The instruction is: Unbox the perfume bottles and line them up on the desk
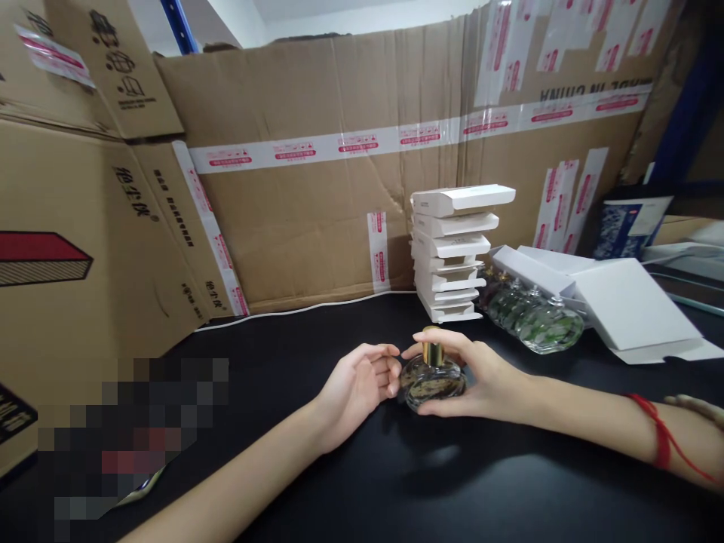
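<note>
My right hand [480, 369] grips a perfume bottle [433, 385], a rounded clear glass bottle with a gold cap [433, 353]. Its index finger lies over the cap and its thumb along the lower glass. The bottle is upright, at or just above the black table; a small gap cannot be made out. Beside the bottle's left side is my left hand [362, 388], palm turned toward it and fingers loosely curled. Nothing shows in that hand. Whether its fingertips touch the glass is unclear.
A stack of white boxes [452, 241] stands behind the bottle. Several capless glass bottles [543, 324] with green showing inside are right of it, near opened white boxes [639, 302]. Taped cardboard [317, 211] walls the back and left. A pixelated patch covers the lower left.
</note>
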Demonstrator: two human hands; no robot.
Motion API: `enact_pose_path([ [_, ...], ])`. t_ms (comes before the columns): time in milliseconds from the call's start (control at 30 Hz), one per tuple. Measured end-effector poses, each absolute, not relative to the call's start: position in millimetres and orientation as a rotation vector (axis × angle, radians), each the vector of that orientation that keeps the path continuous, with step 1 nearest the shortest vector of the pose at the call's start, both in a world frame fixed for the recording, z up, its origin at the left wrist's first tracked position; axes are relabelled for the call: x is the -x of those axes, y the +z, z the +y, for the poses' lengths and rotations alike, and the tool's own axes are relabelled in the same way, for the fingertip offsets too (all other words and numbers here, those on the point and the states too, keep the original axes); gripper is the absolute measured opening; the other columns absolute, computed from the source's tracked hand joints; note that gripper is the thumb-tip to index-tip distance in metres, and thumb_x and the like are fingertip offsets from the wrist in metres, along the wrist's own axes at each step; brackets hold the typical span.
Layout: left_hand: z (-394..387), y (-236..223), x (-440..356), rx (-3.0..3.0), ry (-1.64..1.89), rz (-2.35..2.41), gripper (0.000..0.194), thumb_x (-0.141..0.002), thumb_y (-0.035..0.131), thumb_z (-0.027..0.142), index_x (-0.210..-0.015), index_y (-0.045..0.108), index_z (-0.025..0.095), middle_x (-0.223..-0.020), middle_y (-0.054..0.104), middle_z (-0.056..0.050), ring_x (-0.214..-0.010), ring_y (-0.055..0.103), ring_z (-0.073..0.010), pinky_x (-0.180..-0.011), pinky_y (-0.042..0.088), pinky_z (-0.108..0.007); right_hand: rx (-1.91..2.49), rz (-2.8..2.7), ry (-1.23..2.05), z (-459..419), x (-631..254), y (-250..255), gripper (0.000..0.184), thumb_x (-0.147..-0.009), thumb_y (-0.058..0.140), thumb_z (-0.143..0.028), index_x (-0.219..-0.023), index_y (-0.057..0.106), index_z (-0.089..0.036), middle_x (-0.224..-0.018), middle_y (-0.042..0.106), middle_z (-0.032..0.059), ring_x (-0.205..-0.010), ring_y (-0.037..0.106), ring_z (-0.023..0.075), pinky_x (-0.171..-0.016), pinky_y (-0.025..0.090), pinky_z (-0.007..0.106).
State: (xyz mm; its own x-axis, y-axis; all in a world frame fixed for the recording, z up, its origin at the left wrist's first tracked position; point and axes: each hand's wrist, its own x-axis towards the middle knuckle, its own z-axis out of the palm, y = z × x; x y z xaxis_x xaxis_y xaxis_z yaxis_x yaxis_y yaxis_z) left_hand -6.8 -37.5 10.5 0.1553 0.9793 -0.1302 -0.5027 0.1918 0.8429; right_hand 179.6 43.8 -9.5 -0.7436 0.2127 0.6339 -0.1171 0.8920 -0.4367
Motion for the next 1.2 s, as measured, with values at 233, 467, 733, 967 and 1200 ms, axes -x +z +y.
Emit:
enact_pose_path([
  [233, -44.1, 12.4, 5.0, -0.725, 1.198, 0.809, 0.024, -0.085, 0.036, 0.021, -0.077, 0.056, 0.011, -0.063, 0.050, -0.002, -0.053, 0.046, -0.0101, -0.060, 0.037, -0.023, 0.132, -2.329, 0.734, 41.0, -181.6, -8.1, 0.084, -0.069, 0.071, -0.033, -0.137, 0.021, -0.027, -0.118, 0.059, 0.0080, -0.102, 0.060, 0.0180, -0.087, 0.049, 0.030],
  [467, -46.3, 10.7, 5.5, -0.733, 1.184, 0.808, 0.021, -0.084, 0.038, 0.022, -0.077, 0.055, 0.012, -0.063, 0.049, -0.001, -0.054, 0.045, -0.0102, -0.060, 0.036, -0.023, 0.148, -2.315, 0.747, 37.6, -182.4, -3.2, 0.074, -0.068, 0.072, -0.031, -0.131, 0.032, -0.030, -0.121, 0.057, 0.0032, -0.104, 0.059, 0.0163, -0.089, 0.049, 0.027],
  [733, -44.9, 11.9, 5.1, -0.739, 1.190, 0.811, 0.022, -0.084, 0.037, 0.022, -0.077, 0.055, 0.012, -0.062, 0.048, -0.001, -0.054, 0.044, -0.0103, -0.059, 0.036, -0.023, 0.146, -2.319, 0.721, 36.5, -182.1, -2.6, 0.070, -0.069, 0.071, -0.033, -0.130, 0.036, -0.028, -0.124, 0.055, 0.0045, -0.107, 0.057, 0.0173, -0.091, 0.047, 0.028],
  [967, -45.9, 11.5, 5.2, -0.756, 1.179, 0.816, 0.021, -0.084, 0.038, 0.023, -0.076, 0.055, 0.013, -0.062, 0.048, -0.001, -0.054, 0.044, -0.0101, -0.059, 0.036, -0.023, 0.143, -2.274, 0.722, 39.5, -182.1, -5.7, 0.068, -0.068, 0.072, -0.033, -0.127, 0.039, -0.029, -0.115, 0.058, 0.0049, -0.100, 0.060, 0.0170, -0.088, 0.048, 0.029],
  [1200, -50.4, 12.4, 0.7, -0.838, 1.203, 0.872, 0.020, -0.081, 0.041, 0.023, -0.071, 0.055, 0.014, -0.065, 0.047, -0.001, -0.059, 0.044, -0.0115, -0.060, 0.036, -0.024, 0.284, -2.400, 0.692, 34.6, -183.7, 1.1, 0.090, -0.072, 0.067, -0.034, -0.141, 0.010, -0.026, -0.122, 0.053, 0.0100, -0.098, 0.060, 0.0187, -0.085, 0.048, 0.031],
])
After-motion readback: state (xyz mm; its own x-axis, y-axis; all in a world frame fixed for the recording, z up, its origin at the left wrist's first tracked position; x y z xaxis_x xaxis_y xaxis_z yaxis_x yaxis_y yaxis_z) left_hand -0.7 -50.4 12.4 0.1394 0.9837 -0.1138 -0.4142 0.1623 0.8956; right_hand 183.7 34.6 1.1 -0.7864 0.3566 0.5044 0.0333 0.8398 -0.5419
